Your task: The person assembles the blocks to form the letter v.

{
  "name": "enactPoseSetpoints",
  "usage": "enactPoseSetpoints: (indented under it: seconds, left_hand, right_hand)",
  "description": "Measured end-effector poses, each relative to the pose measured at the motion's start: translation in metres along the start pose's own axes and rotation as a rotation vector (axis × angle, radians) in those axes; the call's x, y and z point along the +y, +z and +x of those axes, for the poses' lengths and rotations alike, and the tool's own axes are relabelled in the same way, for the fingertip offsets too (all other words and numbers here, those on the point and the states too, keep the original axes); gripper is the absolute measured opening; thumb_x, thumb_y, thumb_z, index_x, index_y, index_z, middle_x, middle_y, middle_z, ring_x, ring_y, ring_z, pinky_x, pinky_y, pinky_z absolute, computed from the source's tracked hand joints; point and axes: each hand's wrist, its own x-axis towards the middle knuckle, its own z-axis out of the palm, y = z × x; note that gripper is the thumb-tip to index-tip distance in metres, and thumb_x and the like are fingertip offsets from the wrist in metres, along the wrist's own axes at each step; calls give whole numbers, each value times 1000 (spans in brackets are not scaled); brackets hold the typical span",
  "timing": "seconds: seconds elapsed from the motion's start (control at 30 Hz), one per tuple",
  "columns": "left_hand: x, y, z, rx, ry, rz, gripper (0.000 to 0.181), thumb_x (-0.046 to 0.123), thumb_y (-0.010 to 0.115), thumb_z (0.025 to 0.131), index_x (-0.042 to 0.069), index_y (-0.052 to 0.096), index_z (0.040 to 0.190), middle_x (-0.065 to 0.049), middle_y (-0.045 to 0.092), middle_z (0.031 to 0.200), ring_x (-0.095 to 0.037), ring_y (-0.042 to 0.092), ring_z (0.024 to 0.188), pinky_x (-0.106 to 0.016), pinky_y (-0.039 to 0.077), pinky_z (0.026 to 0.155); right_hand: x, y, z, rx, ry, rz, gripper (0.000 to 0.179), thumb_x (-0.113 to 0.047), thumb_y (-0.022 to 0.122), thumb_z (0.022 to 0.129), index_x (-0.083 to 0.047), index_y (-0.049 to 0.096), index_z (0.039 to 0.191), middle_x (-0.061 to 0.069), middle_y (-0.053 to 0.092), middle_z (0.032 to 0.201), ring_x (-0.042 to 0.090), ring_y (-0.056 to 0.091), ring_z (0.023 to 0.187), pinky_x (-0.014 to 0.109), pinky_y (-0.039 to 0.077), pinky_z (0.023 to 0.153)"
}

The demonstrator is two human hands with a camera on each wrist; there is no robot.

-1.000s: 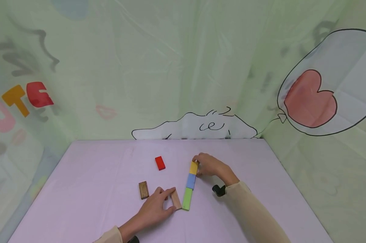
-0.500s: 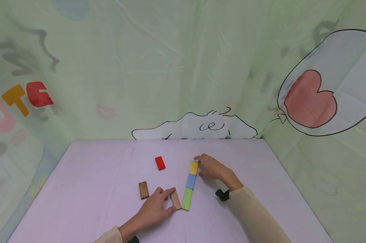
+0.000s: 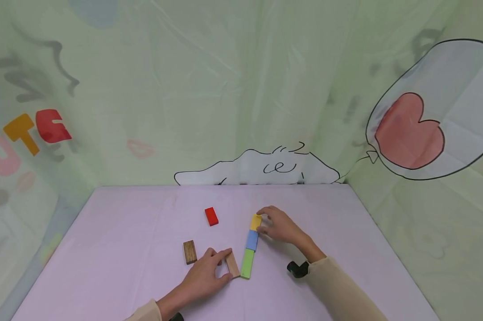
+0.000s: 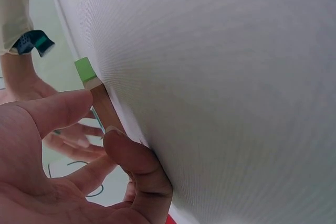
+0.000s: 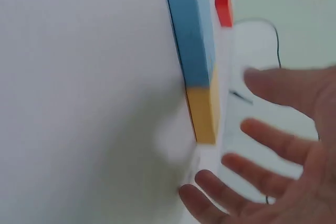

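Right hand (image 3: 279,227) drawn back a little toward 4 o'clock compared with a second ago, wrist and sleeve sliding the same way. Then closed around the far end of the small yellow rectangular block (image 3: 256,222); now just beside it at its 3 o'clock. Fingers (image 5: 283,145) spread and relaxed in the right wrist view, with a clear gap to the block and nothing held.

Yellow block lying flat on the pale pink tablecloth (image 3: 125,223), unmoved over the second, at the 12 o'clock end of a straight row. Touching the blue rectangular block (image 3: 252,240) end to end, and that one touching the long green block (image 3: 247,263) at the 6 o'clock end. Judged a release: yellow piece seated in line and left to lie on its own, so three colours in the row so far.

Left hand (image 3: 205,276) in the same spot throughout. Thumb and forefinger pinching the light wooden rectangular block (image 3: 232,265), which lies flat against the green block at its 9 o'clock. Same grip in the left wrist view, fingertips on either side of the pale wood (image 4: 107,111).

Outside the row and untouched: dark brown wooden block (image 3: 189,252) at 9 o'clock of the left hand's fingers, red rectangular block (image 3: 211,216) well apart at 10 o'clock of the row. Both where they lay a second ago.
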Motion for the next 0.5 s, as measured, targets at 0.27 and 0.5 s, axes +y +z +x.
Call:
enactPoseSetpoints:
  seconds: [0.27,0.5]
  left_hand:
    - [-1,0,1,1,7,3,63,34,79,93,19,59,151,-1,54,99,-11,47,78,-24,38,64]
    - [-2,2,1,6,18,15,63,34,79,93,18,60,151,0,53,99,-10,46,77,-23,37,64]
  right_hand:
    - [0,15,-17,93,59,123,46,-16,80,94,-10,65,137,17,58,152,34,66,122,46,59,93]
    - [-5,24,-37,101,-69,81,52,-20,87,88,-8,67,135,18,51,161,28,68,113,35,58,85]
